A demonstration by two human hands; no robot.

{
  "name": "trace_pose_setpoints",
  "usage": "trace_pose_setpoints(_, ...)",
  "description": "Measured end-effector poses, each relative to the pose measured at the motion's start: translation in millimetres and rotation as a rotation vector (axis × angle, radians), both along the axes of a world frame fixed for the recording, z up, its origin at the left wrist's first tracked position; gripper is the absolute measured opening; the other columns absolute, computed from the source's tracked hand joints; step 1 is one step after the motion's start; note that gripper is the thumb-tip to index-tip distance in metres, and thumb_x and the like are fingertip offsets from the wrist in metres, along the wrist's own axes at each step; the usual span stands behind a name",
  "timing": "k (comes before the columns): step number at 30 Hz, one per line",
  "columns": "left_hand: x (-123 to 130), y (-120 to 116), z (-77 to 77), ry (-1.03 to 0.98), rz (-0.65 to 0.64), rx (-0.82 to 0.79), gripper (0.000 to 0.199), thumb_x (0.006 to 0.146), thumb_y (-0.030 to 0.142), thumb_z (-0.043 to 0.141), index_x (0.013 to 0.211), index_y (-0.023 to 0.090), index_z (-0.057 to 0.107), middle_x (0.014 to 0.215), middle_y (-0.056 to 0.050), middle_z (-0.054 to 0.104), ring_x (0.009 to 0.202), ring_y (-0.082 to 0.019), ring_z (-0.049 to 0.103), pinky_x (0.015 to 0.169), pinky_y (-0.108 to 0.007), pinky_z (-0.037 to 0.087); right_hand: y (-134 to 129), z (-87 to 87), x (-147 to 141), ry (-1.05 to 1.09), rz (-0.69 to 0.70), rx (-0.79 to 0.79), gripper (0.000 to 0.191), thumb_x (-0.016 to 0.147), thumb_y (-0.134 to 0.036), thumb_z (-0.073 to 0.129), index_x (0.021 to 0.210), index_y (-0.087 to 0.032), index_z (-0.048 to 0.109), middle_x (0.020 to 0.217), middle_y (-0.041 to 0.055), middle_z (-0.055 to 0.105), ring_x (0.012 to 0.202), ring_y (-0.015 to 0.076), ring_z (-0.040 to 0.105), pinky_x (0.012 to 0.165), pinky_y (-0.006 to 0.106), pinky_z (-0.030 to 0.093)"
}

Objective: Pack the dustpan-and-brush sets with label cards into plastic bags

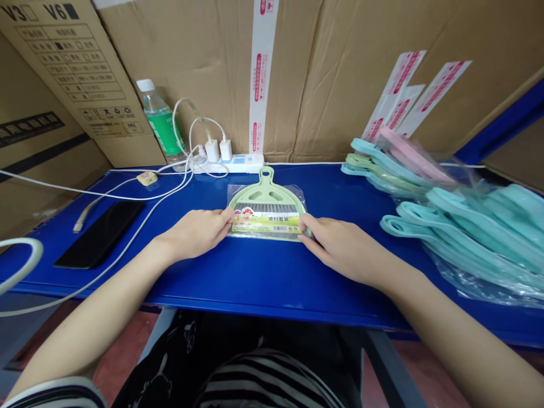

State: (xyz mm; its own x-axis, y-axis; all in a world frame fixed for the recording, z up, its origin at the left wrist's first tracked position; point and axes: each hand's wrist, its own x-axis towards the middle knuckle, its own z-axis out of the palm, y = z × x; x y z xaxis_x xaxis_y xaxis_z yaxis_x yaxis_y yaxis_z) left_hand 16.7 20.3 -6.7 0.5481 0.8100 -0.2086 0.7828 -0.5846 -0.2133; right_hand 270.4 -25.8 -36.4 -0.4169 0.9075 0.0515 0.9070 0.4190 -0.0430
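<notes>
A light green dustpan and brush set (267, 196) in a clear plastic bag lies on the blue table, its handle pointing away from me. Grey bristles show above a printed yellow and green label (266, 222). My left hand (199, 231) pinches the set's left edge between thumb and fingers. On the opposite side my right hand (335, 241) grips the right edge, thumb on top. The undersides of the set and some fingertips are hidden.
Bagged turquoise sets (467, 232) pile up at the right, with a pink one (412, 153) behind. A power strip (242, 163), bottle (164, 127), black phone (100, 234) and white cables stand or lie at the left. Cardboard (204, 56) walls the back.
</notes>
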Motion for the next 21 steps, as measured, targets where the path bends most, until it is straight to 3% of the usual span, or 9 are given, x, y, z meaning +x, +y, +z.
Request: trace_pose_setpoints(21,-0.4,-1.1,0.3,-0.013,0.002,-0.016,0.024,0.099,0.028,0.026,0.095,0.02,0.048,0.08,-0.006,0.066,0.071,-0.022,0.066,0.062,-0.031,0.048,-0.4,-2.6,3.5,0.034,0.047,0.047,0.012,0.094,-0.022,0.038,0.094,-0.019,0.05,0.08,0.0072,0.068,0.068,0.0219,0.063,0.059,0.03,0.04)
